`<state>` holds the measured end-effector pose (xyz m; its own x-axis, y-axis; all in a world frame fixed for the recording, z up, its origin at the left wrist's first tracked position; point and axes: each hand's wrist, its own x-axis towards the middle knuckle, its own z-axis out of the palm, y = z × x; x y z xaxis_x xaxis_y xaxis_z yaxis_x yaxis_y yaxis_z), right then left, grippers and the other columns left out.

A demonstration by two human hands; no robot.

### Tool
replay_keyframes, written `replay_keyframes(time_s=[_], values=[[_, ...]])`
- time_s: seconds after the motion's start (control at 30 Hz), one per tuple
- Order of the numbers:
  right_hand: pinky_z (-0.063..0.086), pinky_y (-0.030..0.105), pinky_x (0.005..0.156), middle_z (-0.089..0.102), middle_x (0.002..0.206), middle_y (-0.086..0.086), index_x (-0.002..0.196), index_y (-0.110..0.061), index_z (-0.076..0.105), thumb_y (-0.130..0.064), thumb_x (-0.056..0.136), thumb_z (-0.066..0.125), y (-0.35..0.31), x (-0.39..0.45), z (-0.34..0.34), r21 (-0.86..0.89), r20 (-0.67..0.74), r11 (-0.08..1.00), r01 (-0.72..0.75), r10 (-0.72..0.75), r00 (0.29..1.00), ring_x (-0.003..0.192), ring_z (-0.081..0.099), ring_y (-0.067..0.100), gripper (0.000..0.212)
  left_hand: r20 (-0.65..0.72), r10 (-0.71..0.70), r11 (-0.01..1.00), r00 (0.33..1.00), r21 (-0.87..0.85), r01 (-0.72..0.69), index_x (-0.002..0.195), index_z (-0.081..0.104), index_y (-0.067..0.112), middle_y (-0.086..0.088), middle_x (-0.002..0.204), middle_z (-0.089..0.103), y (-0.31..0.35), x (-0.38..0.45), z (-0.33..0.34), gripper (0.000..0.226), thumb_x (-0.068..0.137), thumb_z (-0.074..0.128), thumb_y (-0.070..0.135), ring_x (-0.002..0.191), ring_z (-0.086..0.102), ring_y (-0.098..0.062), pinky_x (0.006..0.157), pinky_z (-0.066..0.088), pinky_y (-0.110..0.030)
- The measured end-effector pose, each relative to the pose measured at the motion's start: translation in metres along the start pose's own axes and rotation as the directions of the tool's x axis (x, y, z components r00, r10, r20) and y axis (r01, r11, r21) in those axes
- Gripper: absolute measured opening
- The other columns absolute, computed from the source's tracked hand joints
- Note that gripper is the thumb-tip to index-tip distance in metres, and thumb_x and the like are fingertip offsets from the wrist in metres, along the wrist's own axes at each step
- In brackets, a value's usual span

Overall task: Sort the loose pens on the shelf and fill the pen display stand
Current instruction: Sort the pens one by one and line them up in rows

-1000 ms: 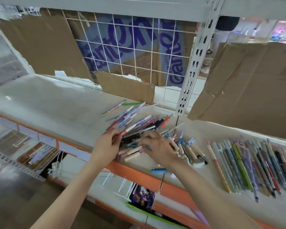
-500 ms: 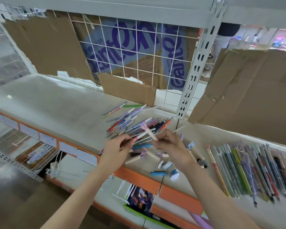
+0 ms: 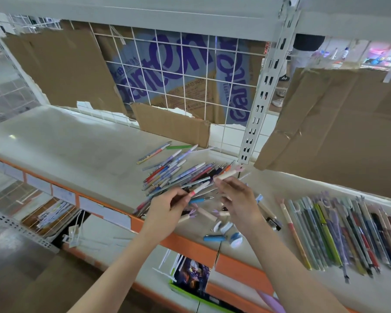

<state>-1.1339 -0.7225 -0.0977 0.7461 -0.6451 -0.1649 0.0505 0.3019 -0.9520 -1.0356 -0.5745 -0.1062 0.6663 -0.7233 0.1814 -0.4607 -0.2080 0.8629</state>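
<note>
1. Two groups share my shelf (image 3: pixel 61 141): a loose pile (image 3: pixel 178 175) far-left of my hands, a sorted row (image 3: pixel 339 231) to the right.
2. My right hand (image 3: pixel 239 199), nearer that row, pinches a beige pen (image 3: pixel 227 175) pointing far-right.
3. My left hand (image 3: pixel 167 208) pinches a white pen (image 3: pixel 200 188), angled likewise.

The white shelf (image 3: pixel 66 150) carries a loose pen heap (image 3: pixel 178 175) and a sorted pen row (image 3: pixel 348 231).
</note>
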Motion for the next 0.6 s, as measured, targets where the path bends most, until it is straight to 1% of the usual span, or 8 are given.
replay_keyframes(time_s=[0.07,0.2,0.33,0.4,0.43,0.5,0.53,0.6], values=[[0.03,0.025,0.06,0.04,0.074,0.01,0.07,-0.008,0.058,-0.016,0.083,0.069,-0.001,0.0,0.0,0.014,0.001,1.0,-0.003,0.003,1.0,0.064,0.034,0.015,0.019,0.015,-0.026,0.999,1.0,-0.029,0.026,0.082,0.062,0.02,0.026,0.071,0.066,-0.001,0.0,0.001,0.013,0.093,0.056,0.016,0.069,0.059,0.012,0.062,0.038,-0.002],[0.031,0.02,0.056,0.044,0.059,-0.003,0.064,-0.014,0.059,-0.018,0.081,0.071,0.0,-0.001,0.0,-0.099,0.019,0.995,0.02,-0.018,1.0,0.058,0.037,0.011,0.021,0.031,-0.078,0.995,0.996,-0.065,0.08,0.089,0.064,0.014,0.007,0.079,0.072,-0.003,0.001,0.006,0.01,0.093,0.055,0.016,0.074,0.063,0.002,0.066,0.041,-0.007],[0.038,0.023,0.062,0.057,0.06,-0.008,0.073,-0.014,0.066,-0.023,0.082,0.07,0.007,-0.007,0.006,-0.214,0.105,0.977,0.009,0.014,0.994,0.058,0.05,0.004,0.013,0.051,-0.068,0.995,0.996,-0.073,0.071,0.083,0.064,0.019,0.003,0.069,0.067,0.004,0.004,0.01,0.013,0.093,0.056,0.017,0.065,0.063,-0.006,0.063,0.048,-0.013],[0.039,0.029,0.068,0.064,0.071,-0.004,0.077,-0.015,0.068,-0.024,0.084,0.067,0.01,-0.009,0.008,-0.187,0.098,0.982,-0.009,0.028,0.995,0.07,0.056,0.007,0.012,0.096,-0.145,0.966,0.985,-0.201,0.162,0.079,0.062,0.011,0.003,0.059,0.059,0.009,0.006,0.014,0.015,0.091,0.059,0.02,0.051,0.055,-0.008,0.053,0.049,-0.018],[0.039,0.031,0.07,0.065,0.075,0.0,0.08,-0.012,0.069,-0.024,0.086,0.066,0.009,-0.01,0.008,-0.17,0.097,0.985,-0.008,0.025,0.995,0.075,0.056,0.011,0.014,0.141,-0.212,0.913,0.967,-0.325,0.247,0.08,0.062,0.007,0.003,0.055,0.054,0.011,0.006,0.016,0.02,0.087,0.062,0.025,0.043,0.046,-0.007,0.042,0.041,-0.016],[0.038,0.033,0.071,0.066,0.078,0.005,0.085,-0.003,0.067,-0.023,0.087,0.064,0.007,-0.01,0.008,-0.162,0.095,0.987,0.001,0.014,0.995,0.077,0.055,0.018,0.02,0.27,-0.332,0.713,0.904,-0.555,0.428,0.088,0.064,0.003,0.005,0.054,0.048,0.016,0.008,0.019,0.031,0.079,0.064,0.034,0.038,0.03,-0.004,0.033,0.023,-0.014],[0.037,0.033,0.07,0.066,0.075,0.004,0.084,-0.002,0.066,-0.023,0.088,0.063,0.006,-0.01,0.008,-0.169,0.09,0.986,0.003,0.012,0.996,0.074,0.054,0.018,0.022,0.328,-0.36,0.627,0.873,-0.609,0.487,0.091,0.065,0.004,0.005,0.054,0.046,0.018,0.009,0.02,0.031,0.079,0.064,0.033,0.039,0.027,-0.004,0.031,0.019,-0.014],[0.038,0.031,0.066,0.065,0.07,0.001,0.078,-0.006,0.065,-0.023,0.089,0.062,0.002,-0.007,0.009,-0.224,0.078,0.975,0.008,0.009,0.997,0.067,0.054,0.013,0.021,0.397,-0.372,0.546,0.839,-0.637,0.544,0.088,0.066,0.007,0.006,0.053,0.042,0.02,0.013,0.021,0.023,0.081,0.061,0.028,0.039,0.024,-0.003,0.03,0.017,-0.013]])
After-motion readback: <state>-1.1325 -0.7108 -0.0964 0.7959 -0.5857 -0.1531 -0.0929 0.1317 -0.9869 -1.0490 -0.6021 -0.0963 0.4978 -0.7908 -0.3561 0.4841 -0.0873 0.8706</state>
